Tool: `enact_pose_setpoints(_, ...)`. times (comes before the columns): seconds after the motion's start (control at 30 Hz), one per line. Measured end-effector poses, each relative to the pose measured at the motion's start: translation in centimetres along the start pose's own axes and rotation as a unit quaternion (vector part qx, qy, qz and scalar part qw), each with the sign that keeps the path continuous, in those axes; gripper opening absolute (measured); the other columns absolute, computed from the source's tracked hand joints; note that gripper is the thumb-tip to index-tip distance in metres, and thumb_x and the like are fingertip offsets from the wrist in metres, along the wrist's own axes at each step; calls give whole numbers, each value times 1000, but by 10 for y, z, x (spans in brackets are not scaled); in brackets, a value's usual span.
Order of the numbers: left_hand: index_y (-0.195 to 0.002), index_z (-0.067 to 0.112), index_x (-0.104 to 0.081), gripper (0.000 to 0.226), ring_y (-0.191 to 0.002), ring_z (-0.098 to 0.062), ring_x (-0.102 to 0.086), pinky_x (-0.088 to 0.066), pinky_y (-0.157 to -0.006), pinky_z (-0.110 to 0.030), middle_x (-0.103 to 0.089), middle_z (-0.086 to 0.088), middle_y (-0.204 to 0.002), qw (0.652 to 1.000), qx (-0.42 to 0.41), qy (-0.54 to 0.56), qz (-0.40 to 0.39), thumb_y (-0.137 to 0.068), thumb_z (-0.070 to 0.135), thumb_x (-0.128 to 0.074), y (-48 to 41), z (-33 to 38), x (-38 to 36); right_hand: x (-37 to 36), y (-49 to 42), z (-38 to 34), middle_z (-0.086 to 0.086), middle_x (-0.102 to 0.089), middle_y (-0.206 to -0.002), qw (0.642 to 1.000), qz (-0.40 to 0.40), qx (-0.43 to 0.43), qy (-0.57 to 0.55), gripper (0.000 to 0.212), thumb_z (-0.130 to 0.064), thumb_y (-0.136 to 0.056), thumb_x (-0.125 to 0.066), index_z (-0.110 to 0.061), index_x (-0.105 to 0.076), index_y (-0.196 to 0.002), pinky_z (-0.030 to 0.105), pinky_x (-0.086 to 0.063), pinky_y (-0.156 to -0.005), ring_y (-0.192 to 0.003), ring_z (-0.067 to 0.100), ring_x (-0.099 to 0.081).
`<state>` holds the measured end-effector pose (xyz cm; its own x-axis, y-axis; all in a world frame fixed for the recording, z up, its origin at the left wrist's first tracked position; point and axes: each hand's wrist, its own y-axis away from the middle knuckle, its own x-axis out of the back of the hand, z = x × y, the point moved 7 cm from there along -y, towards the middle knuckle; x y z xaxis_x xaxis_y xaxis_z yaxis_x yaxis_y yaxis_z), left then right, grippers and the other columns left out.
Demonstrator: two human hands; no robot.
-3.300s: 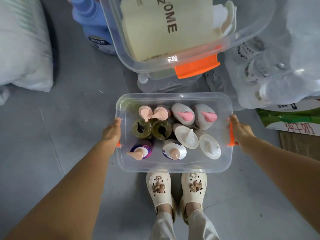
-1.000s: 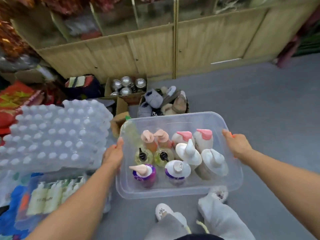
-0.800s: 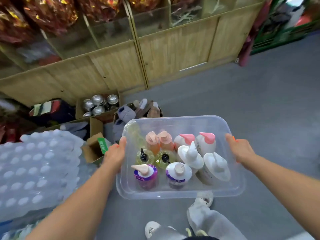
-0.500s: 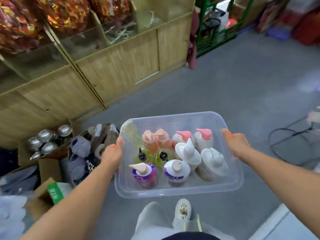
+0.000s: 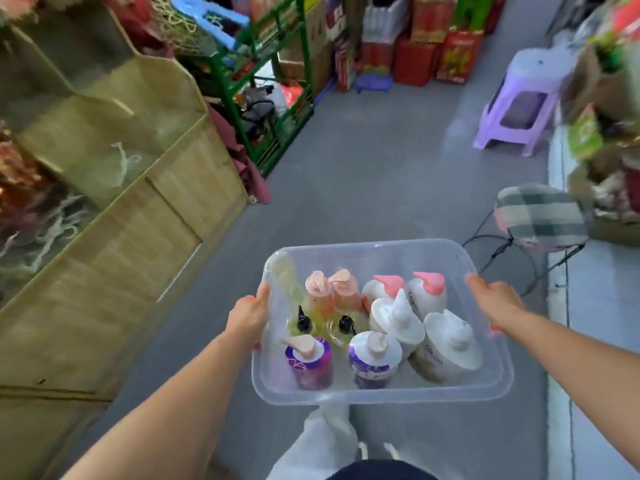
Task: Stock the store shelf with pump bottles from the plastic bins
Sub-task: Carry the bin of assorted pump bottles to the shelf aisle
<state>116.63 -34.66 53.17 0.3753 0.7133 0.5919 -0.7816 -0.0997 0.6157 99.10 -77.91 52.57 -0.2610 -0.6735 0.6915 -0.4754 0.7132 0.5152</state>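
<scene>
I carry a clear plastic bin (image 5: 374,396) in front of me, above the grey floor. My left hand (image 5: 247,317) grips its left end and my right hand (image 5: 493,303) grips its right end, by the orange handles. Several pump bottles stand inside: two peach-capped orange ones (image 5: 330,292), two white ones with pink pumps (image 5: 408,289), two yellow ones with black pumps (image 5: 323,323), two purple ones (image 5: 310,362) and two large white ones (image 5: 424,336).
A wooden display counter (image 5: 121,220) with glass panels runs along the left. A green metal rack (image 5: 263,84) stands behind it. A purple plastic stool (image 5: 519,102) and a plaid-cushioned stool (image 5: 540,216) stand on the right. Red boxes (image 5: 415,46) line the far end.
I lifted the bin off the floor and turned right with it. The view swung from the water-bottle packs and boxes along the counter to the aisle. Both hands kept their grip.
</scene>
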Motion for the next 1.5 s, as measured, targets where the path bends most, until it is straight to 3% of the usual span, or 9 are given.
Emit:
enact_pose_setpoints(0.2,-93,13,-54,65,-68,-27,-61,-44,-50,-29,-59,-7,-85,988,-88,-116,-47,-87,72,-29,-84,169,-37,41,-58,-10,19,-56,-74,992,52,-83,-79,54,-51,-92,-43,-3,-56,-72,41,-50,-72,-76,35,-59)
enact_pose_setpoints(0.37,-103,10,-58,67,-70,-30,-62,-45,-47,-27,-59,-9,-88,973,-137,-171,-77,-86,70,-31,-136,300,-108,83,-116,2,15,-54,-69,973,95,-155,-145,52,-52,-91,-45,-3,-56,-75,40,-53,-64,-66,32,-58)
enact_pose_setpoints(0.57,-111,6,-60,59,-86,-37,-63,-54,-69,-38,-63,-17,-101,956,-161,-202,-139,-93,56,-36,-165,426,-225,149,-201,28,24,-64,-94,949,132,-221,-180,59,-50,-91,-45,6,-62,-102,36,-48,-66,-82,36,-62)
enact_pose_setpoints(0.8,-116,5,-59,60,-94,-39,-62,-51,-62,-36,-61,-18,-108,913,-244,-263,-194,-97,56,-34,-171,571,-358,216,-267,60,28,-60,-105,909,177,-292,-238,62,-53,-93,-42,6,-59,-105,41,-46,-84,-94,35,-59)
enact_pose_setpoints(1.0,-131,4,-53,63,-107,-40,-57,-50,-68,-41,-57,-21,-125,862,-291,-334,-248,-99,56,-35,-169,680,-483,233,-303,91,30,-59,-103,847,210,-377,-311,61,-53,-95,-42,5,-59,-98,41,-44,-84,-91,35,-56)
enact_pose_setpoints(1.17,-122,0,-54,60,-99,-46,-62,-55,-65,-49,-57,-24,-107,803,-321,-399,-304,-99,53,-36,-164,752,-597,228,-331,110,34,-61,-106,757,245,-472,-379,64,-50,-96,-44,11,-63,-101,45,-45,-91,-103,44,-60)
enact_pose_setpoints(1.27,-121,1,-53,60,-93,-44,-64,-55,-64,-46,-58,-26,-110,773,-337,-430,-322,-99,54,-36,-160,788,-659,226,-352,116,26,-62,-82,709,257,-506,-418,52,-49,-96,-46,-1,-60,-78,44,-49,-80,-80,38,-64)
enact_pose_setpoints(1.33,-125,4,-52,59,-103,-43,-61,-54,-80,-47,-57,-24,-120,759,-346,-445,-325,-99,55,-36,-157,808,-700,222,-367,121,15,-57,-68,680,263,-520,-446,47,-47,-96,-48,-11,-52,-67,37,-48,-68,-60,28,-56)
enact_pose_setpoints(1.5,-128,7,-53,60,-114,-43,-57,-49,-98,-51,-57,-24,-126,717,-376,-483,-334,-99,56,-35,-147,846,-790,220,-404,129,24,-57,-70,642,293,-531,-468,54,-46,-98,-44,-9,-51,-59,46,-51,-75,-69,34,-61)
